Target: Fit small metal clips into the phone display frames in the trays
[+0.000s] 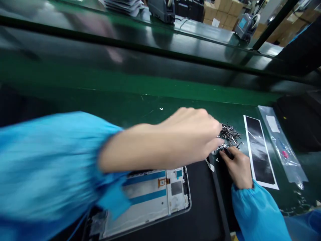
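Note:
My left hand (193, 134) reaches across to the right, its fingertips bunched together in a pile of small dark metal parts (230, 133) on the green bench. My right hand (237, 165) rests just below that pile, closed around a thin dark tool whose tip points toward the parts. An opened phone frame (152, 197), white and blue inside with an orange flex strip, lies on a black mat (200, 207) under my left forearm. Both arms wear blue sleeves. What the left fingertips pinch is hidden.
A black strip on white backing (260, 150) and a clear plastic bag (281, 144) lie right of the pile. A dark tray (298, 120) sits at the far right. Tape dispensers (162, 10) and cardboard boxes (220, 11) stand beyond the conveyor (125, 60).

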The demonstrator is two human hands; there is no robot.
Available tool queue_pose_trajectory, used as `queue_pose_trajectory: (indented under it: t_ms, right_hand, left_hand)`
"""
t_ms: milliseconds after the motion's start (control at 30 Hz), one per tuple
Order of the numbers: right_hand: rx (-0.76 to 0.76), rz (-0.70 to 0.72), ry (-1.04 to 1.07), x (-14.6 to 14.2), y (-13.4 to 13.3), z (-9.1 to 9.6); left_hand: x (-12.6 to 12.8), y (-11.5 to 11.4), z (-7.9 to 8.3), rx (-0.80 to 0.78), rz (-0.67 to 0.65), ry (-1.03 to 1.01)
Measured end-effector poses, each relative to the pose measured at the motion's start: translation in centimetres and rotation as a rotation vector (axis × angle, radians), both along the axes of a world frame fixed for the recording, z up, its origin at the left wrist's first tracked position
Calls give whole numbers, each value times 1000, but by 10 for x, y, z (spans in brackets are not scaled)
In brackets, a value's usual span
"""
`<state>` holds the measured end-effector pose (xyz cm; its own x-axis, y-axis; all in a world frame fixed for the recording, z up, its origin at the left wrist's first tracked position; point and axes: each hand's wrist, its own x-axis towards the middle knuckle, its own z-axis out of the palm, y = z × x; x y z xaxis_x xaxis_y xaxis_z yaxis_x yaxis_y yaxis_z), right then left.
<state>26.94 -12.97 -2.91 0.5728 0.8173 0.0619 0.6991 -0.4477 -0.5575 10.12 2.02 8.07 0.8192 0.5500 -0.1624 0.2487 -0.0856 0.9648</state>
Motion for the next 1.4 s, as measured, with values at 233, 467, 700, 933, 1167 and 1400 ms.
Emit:
queue_pose_trajectory:
  t_ms: [233, 467, 700, 933, 1167, 1400]
  right_hand:
    - [127, -69, 254, -12, -7, 19]
    - [302, -90, 484, -28, -10, 30]
    - [408, -71, 434, -34, -5, 29]
    - [400, -9, 351, -39, -14, 43]
    - [236, 90, 156, -34, -13, 20]
    - [137, 227, -20, -29, -8, -25]
  left_hand:
    - [31, -21, -54, 402, -156, 57]
    - [36, -27, -48, 307, -180, 50]
    - [43, -29, -51, 86, -107, -3]
    - [38, -31, -37, -93, -91, -29]
    - [9, -29, -7, -243, -11, 32]
    - [-16, -33, -5, -367, 56, 77]
